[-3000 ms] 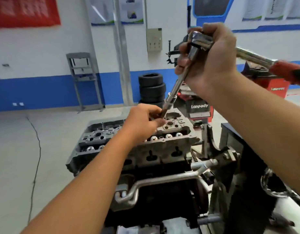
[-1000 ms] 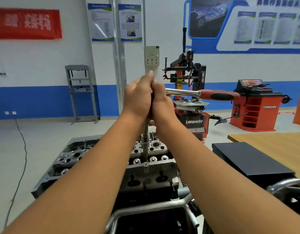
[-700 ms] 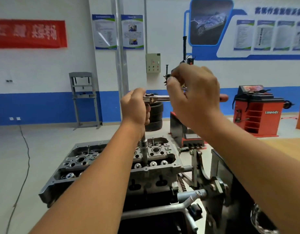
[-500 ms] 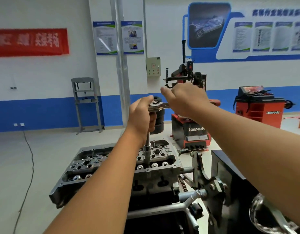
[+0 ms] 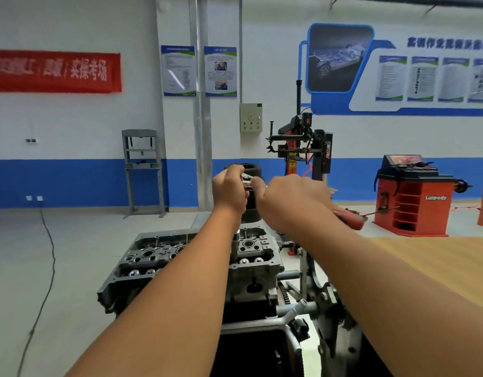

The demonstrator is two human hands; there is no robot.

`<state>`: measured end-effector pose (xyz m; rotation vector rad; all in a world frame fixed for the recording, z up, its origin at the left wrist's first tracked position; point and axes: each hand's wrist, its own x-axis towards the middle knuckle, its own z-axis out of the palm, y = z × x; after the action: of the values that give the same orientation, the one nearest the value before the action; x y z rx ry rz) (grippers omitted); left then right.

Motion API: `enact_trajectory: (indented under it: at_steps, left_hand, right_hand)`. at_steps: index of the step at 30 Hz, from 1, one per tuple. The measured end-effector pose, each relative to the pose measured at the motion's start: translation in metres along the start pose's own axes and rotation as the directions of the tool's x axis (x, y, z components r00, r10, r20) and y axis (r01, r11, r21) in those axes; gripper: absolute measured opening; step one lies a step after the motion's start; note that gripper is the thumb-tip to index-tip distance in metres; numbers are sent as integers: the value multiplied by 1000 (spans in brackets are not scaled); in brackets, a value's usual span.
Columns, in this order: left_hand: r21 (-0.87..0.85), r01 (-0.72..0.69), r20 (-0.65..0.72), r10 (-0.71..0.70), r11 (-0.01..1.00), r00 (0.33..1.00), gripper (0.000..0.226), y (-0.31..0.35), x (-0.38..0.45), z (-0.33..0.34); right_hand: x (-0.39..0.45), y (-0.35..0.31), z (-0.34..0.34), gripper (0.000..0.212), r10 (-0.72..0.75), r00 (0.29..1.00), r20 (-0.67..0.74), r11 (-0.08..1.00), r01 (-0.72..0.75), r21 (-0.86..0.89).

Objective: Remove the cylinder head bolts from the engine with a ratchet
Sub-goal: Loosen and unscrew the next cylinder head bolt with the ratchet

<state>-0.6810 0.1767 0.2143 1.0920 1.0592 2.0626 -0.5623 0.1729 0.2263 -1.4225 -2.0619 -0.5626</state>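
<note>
Cylinder head bolts: none plainly visible as a bolt head from here; the one being worked sits under the socket (image 5: pixel 237 235), directly below the left hand (image 5: pixel 230 190), at the near right end of the cylinder head (image 5: pixel 196 254). Ratchet (image 5: pixel 247 182) head is at the top of a vertical extension bar, most of it hidden behind the left wrist and forearm. Bar's long axis runs straight up and down, from the left hand down to the head. Ratchet handle's long axis is roughly level, pointing from the left hand away to the right, slightly downward; its red grip (image 5: pixel 349 217) pokes out beyond the right hand (image 5: pixel 294 202). Left hand: fingers curled round the ratchet head and top of the bar, steadying it. Right hand: closed round the handle just beside the ratchet head, thumb tip nearly touching it, back of the hand toward the camera, so finger wrap is partly hidden. Left hand is the nearer one to the bolt axis; right hand sits out on the lever, to its right. Judgement: the coming swing turns on keeping the bar plumb over the bolt while the right hand sweeps the handle about that vertical axis. Engine (image 5: pixel 248 292) lies below and ahead of both forearms; the head's long axis runs left from the socket.
</note>
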Motion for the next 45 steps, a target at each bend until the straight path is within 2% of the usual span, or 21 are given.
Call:
enact_trajectory:
  at_steps: [2, 7, 11, 15, 19, 29, 45]
  left_hand:
    - [-9, 30, 15, -30, 1000, 999, 32, 2, -2, -3]
    - [85, 70, 59, -75, 994, 995, 38, 7, -6, -8]
    - [69, 39, 57, -43, 997, 997, 38, 4, -4, -9]
    - [38, 14, 87, -17, 999, 996, 53, -1, 3, -10]
    - [41, 4, 70, -7, 999, 998, 40, -8, 11, -9]
    - [74, 40, 42, -43, 996, 998, 39, -7, 20, -9]
    - [119, 89, 43, -95, 989, 995, 38, -7, 25, -6]
  right_hand:
    - [-12, -12, -2, 51, -5, 1000, 11, 1000, 6, -10]
    - [-14, -6, -5, 69, -1, 998, -55, 1000, 2, 6]
    - [-7, -2, 1, 74, -33, 990, -137, 999, 27, -46]
    - [3, -1, 6, 81, -78, 972, -220, 991, 51, -123]
    - [8, -1, 14, 80, -104, 961, -257, 983, 60, -171]
    - [21, -1, 18, 79, -168, 925, -342, 966, 86, -242]
    - [25, 5, 18, 78, -218, 922, -319, 955, 134, -266]
